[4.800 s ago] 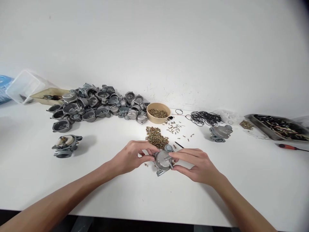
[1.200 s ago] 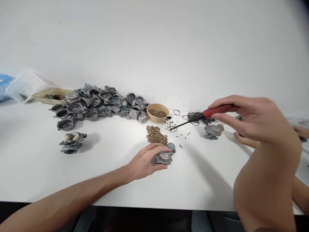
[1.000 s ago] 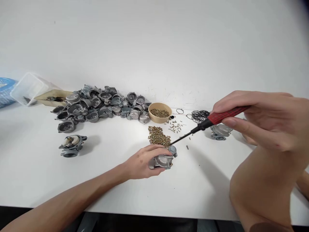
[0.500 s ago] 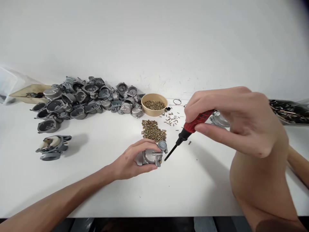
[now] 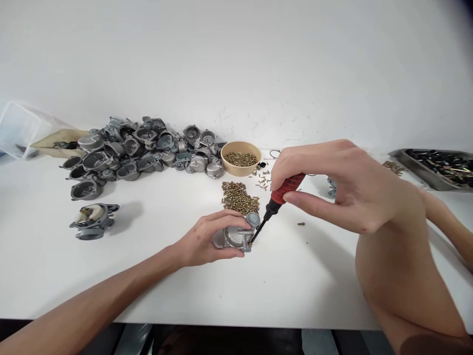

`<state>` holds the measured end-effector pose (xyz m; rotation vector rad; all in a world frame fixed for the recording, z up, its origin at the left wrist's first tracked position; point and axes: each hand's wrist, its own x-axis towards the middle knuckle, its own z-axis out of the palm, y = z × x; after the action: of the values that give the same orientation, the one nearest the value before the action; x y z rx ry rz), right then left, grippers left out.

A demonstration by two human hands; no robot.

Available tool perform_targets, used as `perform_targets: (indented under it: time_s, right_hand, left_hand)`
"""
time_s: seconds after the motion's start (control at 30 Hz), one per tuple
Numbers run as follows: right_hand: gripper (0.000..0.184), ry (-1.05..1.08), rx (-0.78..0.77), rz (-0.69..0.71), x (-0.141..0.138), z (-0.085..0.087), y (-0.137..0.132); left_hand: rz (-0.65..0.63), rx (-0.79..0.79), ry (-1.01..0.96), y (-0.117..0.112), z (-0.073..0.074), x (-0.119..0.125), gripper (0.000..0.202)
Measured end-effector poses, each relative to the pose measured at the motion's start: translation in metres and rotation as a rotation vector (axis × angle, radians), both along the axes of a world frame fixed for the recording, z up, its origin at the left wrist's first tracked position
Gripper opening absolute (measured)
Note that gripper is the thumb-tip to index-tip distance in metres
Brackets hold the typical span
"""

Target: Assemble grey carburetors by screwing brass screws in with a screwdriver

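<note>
My left hand (image 5: pixel 207 239) is closed round a small grey metal carburetor part (image 5: pixel 238 235) that rests on the white table (image 5: pixel 185 291). My right hand (image 5: pixel 332 185) is raised above the table and grips a red-handled screwdriver (image 5: pixel 283 191). The screwdriver's black tip touches a brass screw at the right corner of the carburetor part. A heap of loose brass screws (image 5: pixel 238 197) lies just behind the part.
A big pile of grey carburetor bowls (image 5: pixel 140 150) sits at the back left, one carburetor body (image 5: pixel 94 222) apart in front. A tan bowl of screws (image 5: pixel 241 158) stands behind. A metal tray (image 5: pixel 436 167) is at the far right, a clear plastic box (image 5: pixel 18 130) at far left.
My right hand fetched the red screwdriver from the right and brought it down and left until its tip met the part. My left hand kept hold of the part.
</note>
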<state>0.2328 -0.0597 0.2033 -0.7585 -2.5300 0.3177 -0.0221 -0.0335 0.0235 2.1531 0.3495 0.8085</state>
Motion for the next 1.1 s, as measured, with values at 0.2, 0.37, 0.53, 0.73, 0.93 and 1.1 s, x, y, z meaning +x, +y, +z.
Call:
perform_targets:
  time_s: [0.2, 0.37, 0.53, 0.73, 0.93, 1.1]
  right_hand:
    - [0.015, 0.022, -0.001, -0.005, 0.001, 0.0, 0.0]
    - [0.016, 0.021, -0.006, -0.002, 0.0, 0.001, -0.001]
    - [0.016, -0.003, -0.006, -0.001, 0.0, 0.0, 0.002]
    - [0.023, 0.057, -0.016, 0.017, -0.002, -0.002, -0.004]
    - [0.037, 0.157, -0.097, 0.156, -0.009, -0.006, -0.009]
    - [0.029, 0.183, 0.015, 0.153, -0.013, -0.007, -0.006]
  left_hand:
    - [-0.01, 0.037, -0.017, 0.001, 0.0, 0.0, 0.048]
    - [-0.007, 0.049, -0.011, 0.001, 0.0, -0.001, 0.048]
    - [-0.014, 0.061, -0.021, 0.001, 0.002, 0.0, 0.047]
    - [0.043, 0.119, -0.01, -0.003, 0.001, 0.001, 0.051]
    - [0.069, 0.14, -0.03, -0.007, 0.001, 0.003, 0.046]
    - [0.073, 0.085, -0.006, -0.008, 0.006, 0.003, 0.042]
